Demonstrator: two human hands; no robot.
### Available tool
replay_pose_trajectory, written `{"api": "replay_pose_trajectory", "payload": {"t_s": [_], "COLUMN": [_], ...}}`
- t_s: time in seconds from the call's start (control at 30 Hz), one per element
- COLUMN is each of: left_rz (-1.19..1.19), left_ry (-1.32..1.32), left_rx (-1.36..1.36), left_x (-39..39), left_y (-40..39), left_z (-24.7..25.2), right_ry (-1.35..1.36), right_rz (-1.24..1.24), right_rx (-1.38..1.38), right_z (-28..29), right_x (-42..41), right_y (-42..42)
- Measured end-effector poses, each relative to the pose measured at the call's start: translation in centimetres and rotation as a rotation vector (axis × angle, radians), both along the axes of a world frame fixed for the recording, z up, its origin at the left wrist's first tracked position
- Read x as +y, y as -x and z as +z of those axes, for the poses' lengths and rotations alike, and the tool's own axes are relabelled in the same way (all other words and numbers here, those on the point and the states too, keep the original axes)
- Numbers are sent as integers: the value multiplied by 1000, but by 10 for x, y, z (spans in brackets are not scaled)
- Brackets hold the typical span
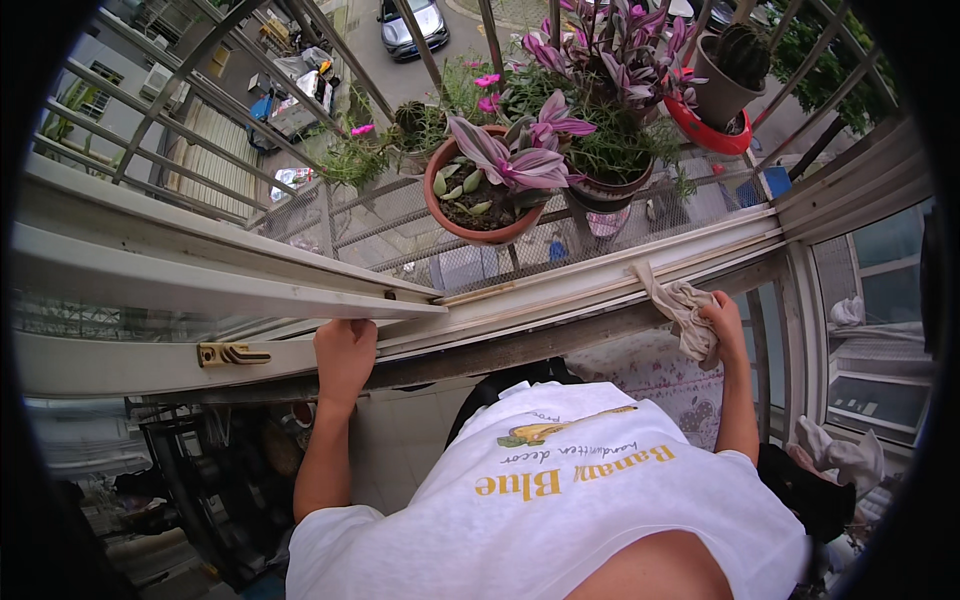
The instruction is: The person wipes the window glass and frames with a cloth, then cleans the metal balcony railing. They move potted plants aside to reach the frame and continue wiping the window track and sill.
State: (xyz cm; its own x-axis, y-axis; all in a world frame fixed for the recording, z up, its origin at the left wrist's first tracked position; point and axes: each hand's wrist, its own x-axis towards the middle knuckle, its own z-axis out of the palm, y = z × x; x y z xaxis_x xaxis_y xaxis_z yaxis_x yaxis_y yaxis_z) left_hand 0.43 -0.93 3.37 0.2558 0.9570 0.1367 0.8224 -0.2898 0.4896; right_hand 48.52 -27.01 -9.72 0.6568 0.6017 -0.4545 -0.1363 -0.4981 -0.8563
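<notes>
My right hand (726, 327) grips a crumpled beige cloth (684, 315). One end of the cloth lies across the white sliding-window track (547, 289), and the rest hangs on the inner side of the sill. At the left, my left hand (346, 349) is closed at the edge of a white window sash (285, 292), its fingertips partly hidden by the frame. A brass-coloured window latch (234, 355) sits on the nearer sash, left of that hand.
Beyond the track, a terracotta pot (480, 187) with purple-striped leaves stands on a mesh-covered rack (375, 251). A cactus pot (727, 82) sits in a red dish (709, 135). Metal window bars (187, 142) enclose the plants, high above a street. Flowered fabric (660, 382) lies below the sill.
</notes>
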Motion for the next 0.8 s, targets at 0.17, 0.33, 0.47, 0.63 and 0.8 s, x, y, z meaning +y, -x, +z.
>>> {"api": "replay_pose_trajectory", "payload": {"t_s": [0.17, 0.33, 0.47, 0.63, 0.8], "left_rz": [-70, -71, -138, -297, -570], "left_ry": [-9, 140, 212, 152, 166], "left_rx": [-30, -62, -37, -94, -80], "left_x": [8, 0, -2, -12, -20], "left_y": [5, -5, -11, -56, -128], "left_z": [-7, 8, 8, 5, 6], "right_ry": [0, 20, 24, 74, 76], "right_rz": [0, 144, 183, 187, 127], "right_rx": [178, 245, 230, 277, 319], "right_z": [-21, -23, -30, -14, -28], "right_x": [12, 40, 38, 45, 42], "right_y": [-11, -23, -23, -12, -19]}}
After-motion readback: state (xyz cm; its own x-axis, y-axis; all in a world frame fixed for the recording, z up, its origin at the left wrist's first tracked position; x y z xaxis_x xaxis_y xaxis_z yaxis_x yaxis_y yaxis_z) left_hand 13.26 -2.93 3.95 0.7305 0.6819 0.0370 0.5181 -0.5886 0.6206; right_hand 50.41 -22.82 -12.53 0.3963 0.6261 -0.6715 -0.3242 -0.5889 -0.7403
